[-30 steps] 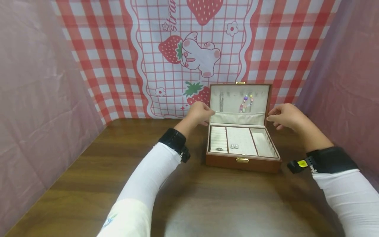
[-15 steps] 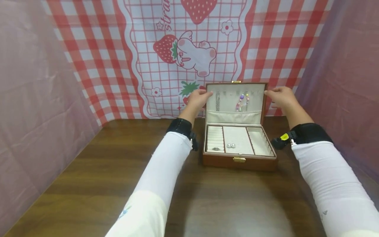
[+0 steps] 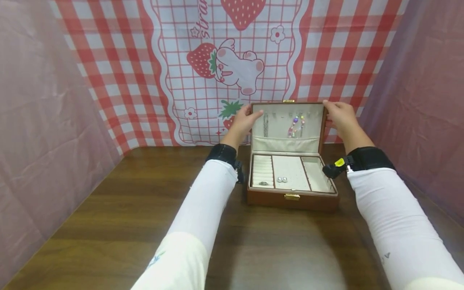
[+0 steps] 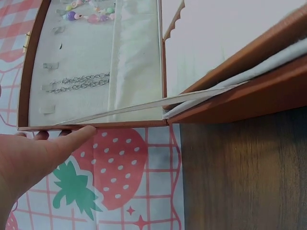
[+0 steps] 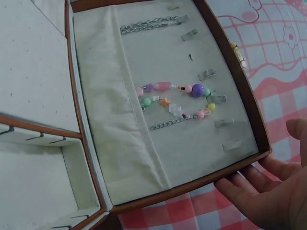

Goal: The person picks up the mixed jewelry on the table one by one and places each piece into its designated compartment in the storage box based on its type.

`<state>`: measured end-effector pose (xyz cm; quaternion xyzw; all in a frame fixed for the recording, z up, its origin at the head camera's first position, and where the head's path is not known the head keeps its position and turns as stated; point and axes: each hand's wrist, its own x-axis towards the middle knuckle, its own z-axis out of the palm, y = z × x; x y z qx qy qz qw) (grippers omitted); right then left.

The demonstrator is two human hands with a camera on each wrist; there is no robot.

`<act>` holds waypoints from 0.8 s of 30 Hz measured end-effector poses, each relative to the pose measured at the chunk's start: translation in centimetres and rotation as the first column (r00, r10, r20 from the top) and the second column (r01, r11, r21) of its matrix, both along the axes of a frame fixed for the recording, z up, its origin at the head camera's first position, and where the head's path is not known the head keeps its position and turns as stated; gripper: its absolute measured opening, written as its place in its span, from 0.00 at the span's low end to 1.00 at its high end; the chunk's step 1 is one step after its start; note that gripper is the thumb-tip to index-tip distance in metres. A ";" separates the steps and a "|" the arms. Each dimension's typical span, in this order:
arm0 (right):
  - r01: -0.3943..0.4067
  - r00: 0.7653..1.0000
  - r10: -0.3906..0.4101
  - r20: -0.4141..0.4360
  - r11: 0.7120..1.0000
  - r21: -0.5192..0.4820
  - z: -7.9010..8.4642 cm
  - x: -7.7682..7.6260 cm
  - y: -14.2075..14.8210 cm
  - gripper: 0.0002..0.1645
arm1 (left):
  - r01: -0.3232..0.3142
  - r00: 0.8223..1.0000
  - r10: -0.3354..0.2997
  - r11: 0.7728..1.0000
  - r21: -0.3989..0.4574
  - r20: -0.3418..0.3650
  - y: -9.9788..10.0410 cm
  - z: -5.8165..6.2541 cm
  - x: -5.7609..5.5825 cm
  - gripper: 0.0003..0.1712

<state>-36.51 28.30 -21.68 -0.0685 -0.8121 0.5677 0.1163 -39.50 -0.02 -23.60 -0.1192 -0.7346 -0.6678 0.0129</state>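
A brown jewelry box [image 3: 293,202] stands on the table with its lid [image 3: 286,108] raised, showing the cream lining. A beaded bracelet [image 3: 295,121] and a silver chain [image 3: 266,125] hang inside the lid. My left hand [image 3: 242,124] touches the lid's left side edge, its thumb and fingertips along that edge in the left wrist view. At the upper right corner, my right hand [image 3: 342,117] has its fingers against the lid's side, partly behind it; its thumb [image 5: 295,130] stands apart from the lid in the right wrist view.
In the box lie two pearl-like earrings [image 3: 282,179] and a ring [image 3: 263,183] in the roll section. A gold clasp [image 3: 292,196] sits on the box's front. Behind hangs a red-checked strawberry cloth [image 3: 232,64]; pink curtains [image 3: 43,121] flank the wooden table [image 3: 145,209].
Both hands have risen from beside the lid's lower part to its upper side edges. The right hand has moved inward to the corner. The lid stays raised.
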 end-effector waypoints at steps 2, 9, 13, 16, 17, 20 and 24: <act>-0.004 1.000 0.004 -0.007 0.999 -0.031 0.1 0.2 -0.1 0.49 | 0.004 1.000 -0.004 1.000 0.018 -0.003 -0.1 0.0 0.1 0.39; 0.001 0.998 -0.007 -0.064 0.995 -0.102 0.3 1.3 0.0 0.48 | -0.018 0.999 0.016 0.997 0.080 0.028 -0.3 0.5 0.7 0.41; -0.005 0.995 -0.007 -0.098 0.993 -0.120 0.1 2.2 0.2 0.40 | -0.005 0.999 -0.001 0.993 0.119 0.046 -0.5 0.6 1.0 0.39; -0.016 0.990 -0.001 -0.138 0.992 -0.125 -0.1 2.9 0.3 0.27 | 0.005 0.998 -0.013 0.990 0.140 0.058 -0.5 0.5 1.3 0.37; -0.023 0.988 0.004 -0.152 0.992 -0.124 -0.2 3.1 0.3 0.24 | 0.004 0.998 -0.013 0.989 0.148 0.062 -0.5 0.5 1.4 0.36; -0.061 0.983 0.035 -0.182 0.989 -0.138 -0.4 3.7 0.4 0.18 | -0.006 0.998 -0.004 0.986 0.166 0.062 -0.6 0.4 1.7 0.33; -0.104 0.979 0.067 -0.192 0.976 -0.189 -0.6 4.7 0.7 0.16 | -0.030 0.999 0.021 0.980 0.197 0.049 -1.0 -0.1 2.3 0.28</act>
